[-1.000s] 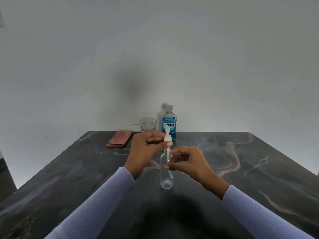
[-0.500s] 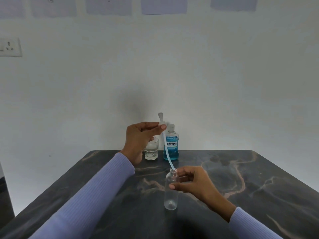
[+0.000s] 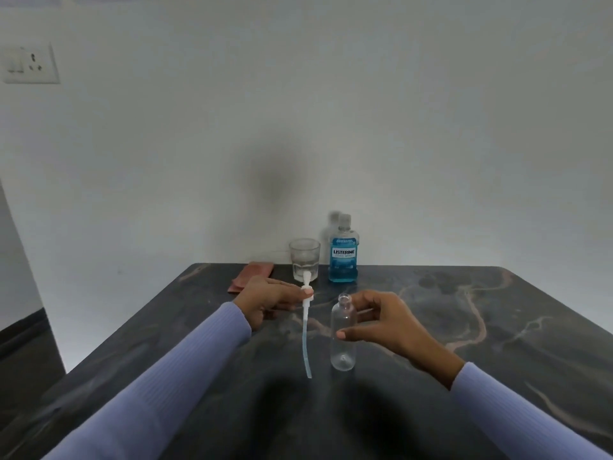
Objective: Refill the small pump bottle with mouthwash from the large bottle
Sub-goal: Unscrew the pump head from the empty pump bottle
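The small clear pump bottle (image 3: 343, 333) stands upright and uncapped in the middle of the dark marble table (image 3: 464, 327). My right hand (image 3: 381, 322) holds it, thumb on its front and fingers behind. My left hand (image 3: 270, 300) pinches the white pump head (image 3: 306, 291), held left of the bottle; its long pale tube (image 3: 306, 343) hangs down with the tip near the tabletop. The large blue mouthwash bottle (image 3: 343, 255) stands capped at the far edge by the wall.
A drinking glass (image 3: 304, 258) with a little water stands just left of the mouthwash bottle. A folded reddish cloth (image 3: 252, 275) lies at the far edge, left of the glass. A wall socket (image 3: 30, 64) is at the upper left.
The pump was lifted out of the small bottle, raised high, then brought down to the bottle's left. My right hand stayed on the bottle. The camera tilted up, then partly back down.
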`<action>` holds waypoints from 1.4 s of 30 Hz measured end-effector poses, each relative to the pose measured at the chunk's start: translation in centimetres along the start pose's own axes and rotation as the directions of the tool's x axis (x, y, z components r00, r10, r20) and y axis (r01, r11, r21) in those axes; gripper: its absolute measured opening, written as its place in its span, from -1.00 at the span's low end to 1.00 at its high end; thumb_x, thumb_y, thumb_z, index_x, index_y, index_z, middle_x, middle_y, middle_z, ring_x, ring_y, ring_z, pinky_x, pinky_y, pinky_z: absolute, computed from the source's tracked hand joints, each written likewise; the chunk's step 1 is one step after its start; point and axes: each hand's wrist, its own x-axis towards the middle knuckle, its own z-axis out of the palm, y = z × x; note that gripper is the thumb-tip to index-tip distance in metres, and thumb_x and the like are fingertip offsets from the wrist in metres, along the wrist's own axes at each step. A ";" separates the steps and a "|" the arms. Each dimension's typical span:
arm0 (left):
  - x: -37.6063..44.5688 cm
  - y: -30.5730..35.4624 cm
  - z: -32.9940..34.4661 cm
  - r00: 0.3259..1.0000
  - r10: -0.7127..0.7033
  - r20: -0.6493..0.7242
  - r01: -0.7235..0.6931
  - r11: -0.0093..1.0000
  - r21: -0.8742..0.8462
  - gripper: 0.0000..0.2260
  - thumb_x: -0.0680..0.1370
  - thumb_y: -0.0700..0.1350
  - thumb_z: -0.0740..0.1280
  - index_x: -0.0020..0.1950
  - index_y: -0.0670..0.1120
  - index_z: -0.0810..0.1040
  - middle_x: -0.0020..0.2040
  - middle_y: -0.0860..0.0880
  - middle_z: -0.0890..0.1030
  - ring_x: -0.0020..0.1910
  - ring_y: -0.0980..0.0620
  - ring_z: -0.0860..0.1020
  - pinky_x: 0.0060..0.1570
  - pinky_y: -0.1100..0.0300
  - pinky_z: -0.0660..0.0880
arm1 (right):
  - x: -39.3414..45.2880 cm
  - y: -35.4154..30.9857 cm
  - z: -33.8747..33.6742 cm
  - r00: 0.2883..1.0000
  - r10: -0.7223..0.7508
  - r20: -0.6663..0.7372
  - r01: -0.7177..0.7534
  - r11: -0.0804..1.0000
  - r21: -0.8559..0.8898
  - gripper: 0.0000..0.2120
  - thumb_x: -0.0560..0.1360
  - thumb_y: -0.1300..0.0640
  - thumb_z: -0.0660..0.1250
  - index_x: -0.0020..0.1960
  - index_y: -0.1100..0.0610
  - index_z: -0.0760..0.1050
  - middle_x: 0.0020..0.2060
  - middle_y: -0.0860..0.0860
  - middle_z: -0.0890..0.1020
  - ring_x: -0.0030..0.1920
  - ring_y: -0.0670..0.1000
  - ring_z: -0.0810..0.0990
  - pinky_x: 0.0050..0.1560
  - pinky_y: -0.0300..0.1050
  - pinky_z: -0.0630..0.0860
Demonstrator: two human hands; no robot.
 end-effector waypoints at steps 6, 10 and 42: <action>0.6 -2.1 0.5 0.996 -0.088 0.036 0.074 0.958 0.276 -0.73 0.28 -0.07 0.55 -0.08 -0.13 0.67 -0.28 0.04 0.67 -0.28 0.11 0.50 -0.35 0.23 0.31 | -0.4 0.5 0.7 0.998 0.061 0.010 -0.060 0.995 -0.077 -0.59 0.19 0.12 0.60 -0.02 0.13 0.57 -0.11 0.04 0.68 -0.08 0.00 0.66 -0.03 -0.08 0.62; 0.6 -2.7 0.8 0.997 -0.077 0.026 0.062 0.930 0.361 -0.79 0.28 -0.09 0.56 -0.18 -0.12 0.64 -0.45 0.09 0.64 -0.48 0.19 0.50 -0.51 0.30 0.32 | -0.6 0.4 1.1 0.997 0.079 -0.020 -0.080 0.992 -0.098 -0.65 0.19 0.11 0.61 -0.10 0.09 0.57 -0.17 0.02 0.67 -0.13 -0.03 0.65 -0.11 -0.15 0.61; 2.4 -7.1 -2.0 0.897 0.383 -0.219 -0.095 0.653 0.751 -0.79 0.38 0.06 0.46 -0.11 -0.05 0.67 -0.12 0.02 0.67 -0.12 0.11 0.56 -0.13 0.22 0.49 | 3.0 -0.1 7.5 0.997 0.012 -0.077 -0.024 0.987 -0.159 -0.54 0.16 0.07 0.62 0.00 0.13 0.58 -0.10 0.01 0.68 -0.16 -0.11 0.62 -0.10 -0.24 0.59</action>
